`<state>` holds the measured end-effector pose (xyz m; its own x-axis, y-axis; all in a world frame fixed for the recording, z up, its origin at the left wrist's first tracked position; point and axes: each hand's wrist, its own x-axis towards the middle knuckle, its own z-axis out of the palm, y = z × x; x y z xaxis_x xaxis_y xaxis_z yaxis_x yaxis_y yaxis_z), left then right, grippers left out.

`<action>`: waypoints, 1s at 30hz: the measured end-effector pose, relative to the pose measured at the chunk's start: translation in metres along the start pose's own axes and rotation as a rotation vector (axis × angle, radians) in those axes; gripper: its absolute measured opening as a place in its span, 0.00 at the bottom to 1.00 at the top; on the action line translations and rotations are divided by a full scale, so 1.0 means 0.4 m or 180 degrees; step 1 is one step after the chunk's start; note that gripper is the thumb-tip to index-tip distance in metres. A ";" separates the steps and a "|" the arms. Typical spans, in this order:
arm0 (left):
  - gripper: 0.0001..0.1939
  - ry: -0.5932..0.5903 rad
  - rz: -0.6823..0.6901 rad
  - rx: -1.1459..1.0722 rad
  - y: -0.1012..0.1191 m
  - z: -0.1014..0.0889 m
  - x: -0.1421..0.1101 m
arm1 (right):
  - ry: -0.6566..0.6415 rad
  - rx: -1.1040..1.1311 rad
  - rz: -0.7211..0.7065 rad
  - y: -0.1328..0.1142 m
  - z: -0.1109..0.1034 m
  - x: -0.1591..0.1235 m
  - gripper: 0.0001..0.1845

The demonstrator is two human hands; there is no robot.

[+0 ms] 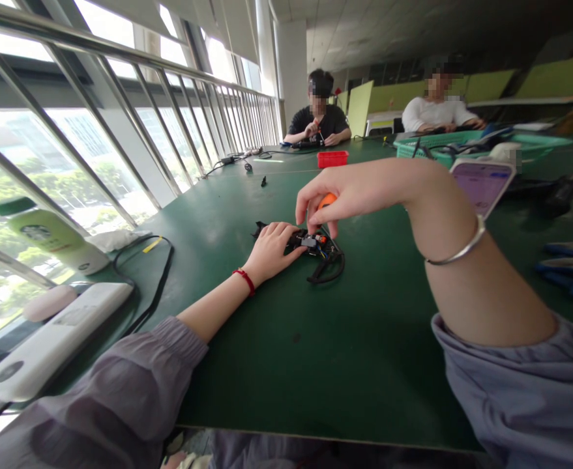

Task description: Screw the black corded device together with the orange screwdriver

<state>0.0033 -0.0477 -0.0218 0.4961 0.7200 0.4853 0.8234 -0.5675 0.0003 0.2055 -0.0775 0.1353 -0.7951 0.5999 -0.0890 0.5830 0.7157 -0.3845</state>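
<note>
My left hand (272,253) presses down on a black electronic device (310,243) lying on the green table, fingers wrapped over its left part. Small orange and grey parts and thin coloured wires show on the device's open right side. A black cable (326,277) curls from it toward me. Above the device, my right hand (337,195) grips an orange-handled screwdriver (328,200), wrist bent high and fingers pointing down. The fingers hide most of the screwdriver, and I cannot tell whether its tip touches the device.
A red tray (332,159) and a green basket (486,146) of items stand farther back. A phone (484,182) leans near the basket. At left are a green bottle (54,234), a white power bank (56,339) and a black cable (161,286). Two people sit across the table.
</note>
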 end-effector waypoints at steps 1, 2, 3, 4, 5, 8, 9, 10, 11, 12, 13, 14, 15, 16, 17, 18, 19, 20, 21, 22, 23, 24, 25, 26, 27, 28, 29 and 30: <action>0.20 0.0000 0.0007 0.0002 0.000 0.000 0.000 | 0.0003 0.0019 0.0006 0.002 0.001 0.002 0.14; 0.20 0.0007 0.0017 0.0000 0.000 0.000 -0.001 | 0.0019 0.0035 0.0010 0.004 0.002 0.003 0.14; 0.20 0.0016 0.0030 -0.0005 0.000 0.001 -0.001 | 0.0045 0.0044 0.0013 0.005 0.003 0.005 0.14; 0.20 0.0029 0.0038 -0.0009 0.000 0.001 -0.002 | 0.0085 0.0044 0.0025 0.005 0.004 0.006 0.14; 0.20 0.0041 0.0040 -0.0011 0.000 0.002 -0.002 | 0.0132 0.0039 0.0053 0.003 0.005 0.008 0.14; 0.20 0.0060 0.0032 -0.0016 0.000 0.002 -0.002 | 0.0322 0.0005 0.0280 -0.005 0.006 0.013 0.16; 0.20 0.0063 0.0033 -0.0023 0.000 0.002 -0.001 | 0.0392 -0.0026 0.0396 -0.008 0.005 0.014 0.18; 0.20 0.0069 0.0037 -0.0031 0.000 0.002 -0.001 | 0.0468 -0.0071 0.0532 -0.010 0.005 0.016 0.20; 0.19 0.0076 0.0047 -0.0034 0.001 0.003 0.000 | 0.0550 -0.0121 0.0672 -0.011 0.004 0.017 0.22; 0.19 0.0086 0.0053 -0.0026 0.001 0.003 0.001 | 0.0627 -0.0163 0.0823 -0.012 0.004 0.017 0.24; 0.19 0.0095 0.0056 -0.0005 0.001 0.003 0.002 | 0.0677 -0.0182 0.0971 -0.012 0.003 0.017 0.27; 0.19 0.0106 0.0050 0.0028 0.002 0.002 0.002 | 0.0700 -0.0190 0.1108 -0.011 0.002 0.017 0.29; 0.20 0.0115 0.0040 0.0070 0.002 0.002 0.002 | 0.0686 -0.0207 0.1207 -0.010 0.002 0.016 0.31; 0.20 0.0124 0.0026 0.0114 0.002 0.002 0.002 | 0.0653 -0.0242 0.1252 -0.009 0.002 0.015 0.32; 0.21 0.0134 0.0013 0.0153 0.003 0.002 0.002 | 0.0613 -0.0293 0.1239 -0.007 0.002 0.014 0.31; 0.21 0.0144 0.0002 0.0183 0.003 0.002 0.001 | 0.0595 -0.0351 0.1176 -0.006 0.002 0.013 0.29; 0.21 0.0151 -0.0004 0.0201 0.003 0.002 0.001 | 0.0603 -0.0398 0.1076 -0.005 0.002 0.012 0.26; 0.21 0.0153 -0.0005 0.0206 0.003 0.002 0.000 | 0.0635 -0.0422 0.0969 -0.004 0.002 0.011 0.23; 0.21 0.0153 -0.0005 0.0201 0.002 0.002 0.000 | 0.0677 -0.0420 0.0867 -0.003 0.001 0.010 0.21; 0.20 0.0154 -0.0004 0.0188 0.002 0.002 -0.001 | 0.0728 -0.0409 0.0783 -0.001 0.000 0.009 0.21; 0.20 0.0153 -0.0001 0.0171 0.001 0.002 -0.001 | 0.0770 -0.0402 0.0706 0.000 -0.001 0.008 0.21; 0.20 0.0153 0.0005 0.0153 0.001 0.003 -0.002 | 0.0800 -0.0405 0.0630 0.001 -0.002 0.008 0.21; 0.20 0.0154 0.0013 0.0140 0.000 0.003 -0.002 | 0.0814 -0.0415 0.0558 0.002 -0.002 0.008 0.20; 0.20 0.0156 0.0019 0.0134 0.000 0.003 -0.002 | 0.0811 -0.0412 0.0488 0.003 -0.002 0.008 0.18; 0.19 0.0156 0.0025 0.0134 -0.001 0.003 -0.001 | 0.0791 -0.0383 0.0430 0.004 -0.001 0.009 0.17; 0.19 0.0156 0.0030 0.0136 -0.001 0.004 -0.001 | 0.0755 -0.0331 0.0392 0.004 0.000 0.009 0.16; 0.19 0.0157 0.0035 0.0138 -0.002 0.004 -0.001 | 0.0717 -0.0268 0.0379 0.004 0.002 0.010 0.16; 0.19 0.0157 0.0039 0.0140 -0.002 0.004 -0.001 | 0.0692 -0.0210 0.0396 0.003 0.005 0.012 0.17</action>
<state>0.0031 -0.0468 -0.0234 0.4928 0.6920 0.5275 0.8292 -0.5572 -0.0436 0.2022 -0.0747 0.1328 -0.6662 0.7424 0.0707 0.6893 0.6492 -0.3216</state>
